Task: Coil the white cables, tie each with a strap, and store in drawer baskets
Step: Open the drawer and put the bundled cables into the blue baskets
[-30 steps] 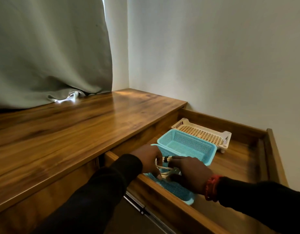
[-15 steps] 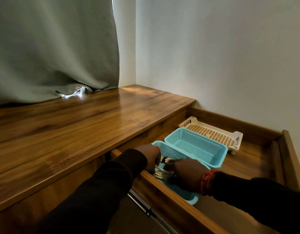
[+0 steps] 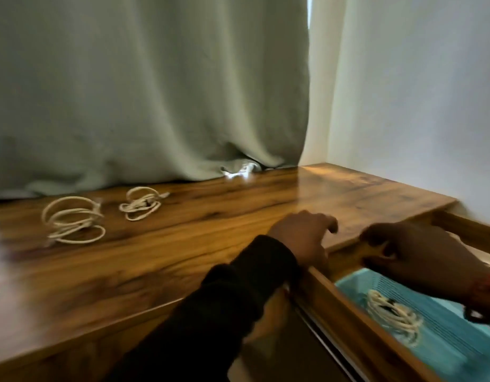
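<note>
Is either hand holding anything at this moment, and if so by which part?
Nothing. Left hand and right hand are empty; the coiled cable lies free in the blue basket.

Both hands [image 3: 301, 238] released coiled cable [image 3: 393, 312]; lifted from blue basket [image 3: 458, 351].

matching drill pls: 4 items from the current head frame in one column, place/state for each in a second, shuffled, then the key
Items
1. tied cable coil
2. two loose cable coils
3. left hand
4. right hand

Places or states
A. over the open drawer, above the basket
B. on the wooden top, near the curtain
C. lying in the blue basket
D. over the front edge of the wooden top, holding nothing

Pairs: 1-C, 2-B, 3-D, 4-A
</note>
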Demonstrator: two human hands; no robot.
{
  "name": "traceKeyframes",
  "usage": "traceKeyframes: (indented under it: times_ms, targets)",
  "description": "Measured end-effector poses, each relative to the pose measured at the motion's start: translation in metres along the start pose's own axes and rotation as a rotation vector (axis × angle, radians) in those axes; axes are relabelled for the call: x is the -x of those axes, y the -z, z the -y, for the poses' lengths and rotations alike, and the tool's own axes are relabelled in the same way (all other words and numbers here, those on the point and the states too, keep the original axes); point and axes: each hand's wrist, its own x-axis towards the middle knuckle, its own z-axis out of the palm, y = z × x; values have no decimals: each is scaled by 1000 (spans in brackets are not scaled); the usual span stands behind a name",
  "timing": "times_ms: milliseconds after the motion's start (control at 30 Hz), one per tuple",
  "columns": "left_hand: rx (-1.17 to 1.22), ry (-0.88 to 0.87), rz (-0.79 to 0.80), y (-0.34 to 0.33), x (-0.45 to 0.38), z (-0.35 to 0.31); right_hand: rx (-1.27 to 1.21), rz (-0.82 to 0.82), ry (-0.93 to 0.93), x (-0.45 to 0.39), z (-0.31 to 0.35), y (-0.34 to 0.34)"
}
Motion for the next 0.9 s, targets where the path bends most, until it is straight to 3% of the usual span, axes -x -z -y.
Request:
traceKeyframes:
  times_ms: [200, 367, 600, 733, 900]
  targets:
    - [-88, 368, -364, 100, 73, 136, -150, -146, 304, -111, 129, 5]
    - [-94, 622, -349, 130, 115, 235, -325, -28, 425, -199, 239, -13]
    - [-76, 757, -216, 87, 110, 299, -400, 122, 431, -283, 313, -66]
    - [-170, 752, -261, 78, 114, 310, -420, 176, 516, -307, 323, -87]
    - [7, 692, -279, 83, 136, 329, -507, 185, 598, -308, 328, -99]
